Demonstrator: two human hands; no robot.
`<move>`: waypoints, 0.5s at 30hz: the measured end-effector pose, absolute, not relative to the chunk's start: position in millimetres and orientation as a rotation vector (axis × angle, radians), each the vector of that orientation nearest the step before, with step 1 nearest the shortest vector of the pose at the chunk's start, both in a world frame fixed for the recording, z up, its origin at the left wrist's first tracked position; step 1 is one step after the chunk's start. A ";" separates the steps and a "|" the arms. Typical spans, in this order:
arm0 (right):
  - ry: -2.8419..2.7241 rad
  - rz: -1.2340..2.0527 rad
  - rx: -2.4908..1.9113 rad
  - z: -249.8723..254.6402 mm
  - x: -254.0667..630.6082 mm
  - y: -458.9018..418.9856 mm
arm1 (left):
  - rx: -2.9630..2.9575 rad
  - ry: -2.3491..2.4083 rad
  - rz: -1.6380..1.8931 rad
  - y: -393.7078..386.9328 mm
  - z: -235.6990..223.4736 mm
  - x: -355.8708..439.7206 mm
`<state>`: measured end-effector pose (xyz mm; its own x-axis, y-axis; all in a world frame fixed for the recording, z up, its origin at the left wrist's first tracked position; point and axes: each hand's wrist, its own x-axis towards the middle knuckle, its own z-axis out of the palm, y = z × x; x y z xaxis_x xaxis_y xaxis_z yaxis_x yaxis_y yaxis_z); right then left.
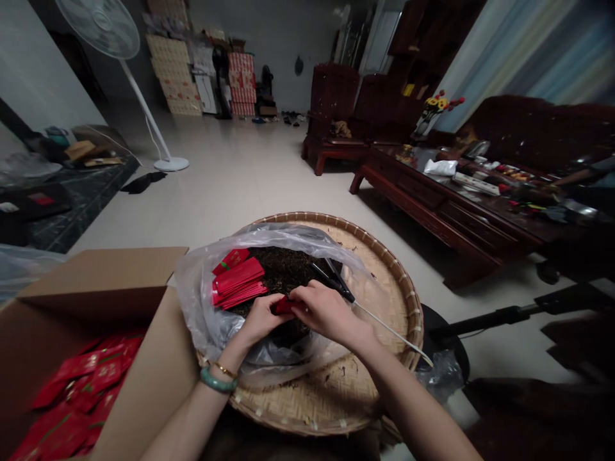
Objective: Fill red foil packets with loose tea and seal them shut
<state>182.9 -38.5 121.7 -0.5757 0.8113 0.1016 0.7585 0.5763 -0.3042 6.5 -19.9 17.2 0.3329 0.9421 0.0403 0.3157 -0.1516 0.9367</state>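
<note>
Both hands meet at a small red packet [284,306] above an open clear plastic bag [192,320]. My left hand [262,317] pinches its left side, while my right hand [319,306] has its fingers closed at the right side; part of the packet is hidden. Inside the bag lie dark dried leaves [288,266], which look like loose tea, and a stack of flat red packets [237,282]. A black-handled tool [339,282], perhaps a sealing clip or scissors, rests by my right hand with a white cord [394,333] near it. Beneath everything is a round woven bamboo tray [403,288].
An open cardboard box [144,378] with many red packets [91,390] stands at my left. A dark wooden coffee table [432,198] covered with items is at the right. A white standing fan [148,115] is farther off, and boxes [175,73] are stacked by the back wall.
</note>
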 end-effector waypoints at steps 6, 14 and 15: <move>-2.359 0.425 -1.235 114.6 188.3 -34.9 | 1.619 1.181 0.855 -20.3 18.6 6.5; -2.146 0.833 -1.235 79.7 183.7 -14.6 | 1.461 1.002 0.701 -23.9 28.1 8.5; -2.078 0.865 -1.250 75.5 184.6 -11.5 | 1.421 0.984 0.677 -24.2 29.2 8.6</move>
<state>184.6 -11.5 75.5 -0.4091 0.9028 0.1323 0.5423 0.3572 -0.7605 8.6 -24.2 29.2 0.4696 0.8699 -0.1507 0.1703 0.0783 0.9823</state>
